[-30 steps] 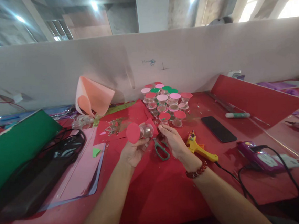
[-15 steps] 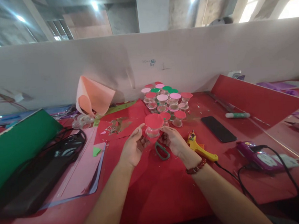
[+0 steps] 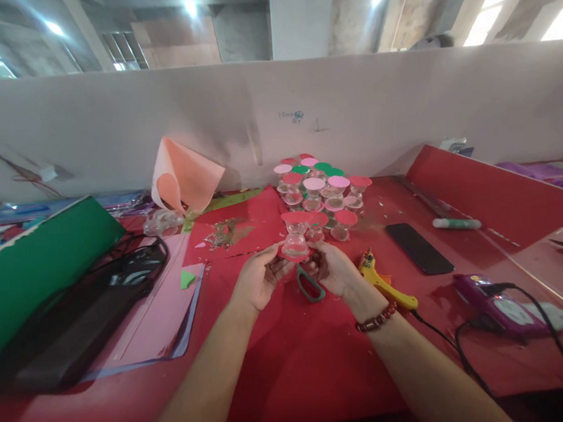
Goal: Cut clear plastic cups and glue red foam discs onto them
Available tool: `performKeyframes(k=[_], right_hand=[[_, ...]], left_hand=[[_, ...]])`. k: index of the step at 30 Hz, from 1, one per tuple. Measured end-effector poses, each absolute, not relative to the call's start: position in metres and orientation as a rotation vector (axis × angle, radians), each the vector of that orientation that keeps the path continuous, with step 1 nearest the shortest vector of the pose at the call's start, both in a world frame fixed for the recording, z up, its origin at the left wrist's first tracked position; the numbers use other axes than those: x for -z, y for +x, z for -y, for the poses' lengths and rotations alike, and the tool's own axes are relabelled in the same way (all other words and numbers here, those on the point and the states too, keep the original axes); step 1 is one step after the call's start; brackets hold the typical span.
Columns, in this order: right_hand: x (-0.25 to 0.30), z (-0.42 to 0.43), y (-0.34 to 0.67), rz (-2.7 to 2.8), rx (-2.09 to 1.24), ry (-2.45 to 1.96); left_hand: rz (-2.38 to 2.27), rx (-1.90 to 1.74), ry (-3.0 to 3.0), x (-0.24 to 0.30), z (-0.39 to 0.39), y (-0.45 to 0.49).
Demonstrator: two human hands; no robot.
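Between my two hands stands a clear hourglass-shaped piece (image 3: 294, 242) with a red disc on its top and another at its bottom. My left hand (image 3: 261, 274) grips its lower rim from the left, thumb on the edge and fingers curled beneath. From the right, my right hand (image 3: 332, 265) pinches the same rim. Just behind it stand several similar hourglass pieces (image 3: 313, 194), topped with red, pink and green discs. Scissors (image 3: 311, 285) lie below my hands, their blades hidden. A yellow glue gun (image 3: 387, 287) rests to the right of my right hand.
To the right are a black phone (image 3: 418, 248), a glue stick (image 3: 456, 224), a purple power box (image 3: 496, 304) with cables and a red board (image 3: 494, 194). At left lie pink sheets (image 3: 145, 303), a black bag (image 3: 90, 323) and a green board (image 3: 47, 268). A grey partition (image 3: 196, 114) closes the back.
The hourglass piece has tilted from showing its top disc to nearly upright, so its clear sides show more. Both hands remain on it. The whole view has shifted slightly.
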State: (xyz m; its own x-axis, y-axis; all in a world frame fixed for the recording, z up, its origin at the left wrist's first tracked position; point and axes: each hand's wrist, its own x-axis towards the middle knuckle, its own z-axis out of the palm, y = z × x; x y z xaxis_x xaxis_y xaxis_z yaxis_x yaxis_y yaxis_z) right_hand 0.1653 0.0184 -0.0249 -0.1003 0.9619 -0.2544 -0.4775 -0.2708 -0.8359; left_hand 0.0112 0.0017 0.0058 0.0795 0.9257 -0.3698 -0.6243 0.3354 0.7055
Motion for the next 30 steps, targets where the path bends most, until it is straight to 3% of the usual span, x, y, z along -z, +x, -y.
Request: performKeyframes(k=[14, 30], right_hand=[[0.021, -0.008, 0.154, 0.593, -1.782, -1.006], [0.011, -0.002, 0.155, 0.676, -1.633, -0.887]], left_hand=[[-0.949, -1.204, 0.416, -0.015, -0.004, 0.003], [-0.994, -1.251, 0.662, -0.002, -0.01, -0.004]])
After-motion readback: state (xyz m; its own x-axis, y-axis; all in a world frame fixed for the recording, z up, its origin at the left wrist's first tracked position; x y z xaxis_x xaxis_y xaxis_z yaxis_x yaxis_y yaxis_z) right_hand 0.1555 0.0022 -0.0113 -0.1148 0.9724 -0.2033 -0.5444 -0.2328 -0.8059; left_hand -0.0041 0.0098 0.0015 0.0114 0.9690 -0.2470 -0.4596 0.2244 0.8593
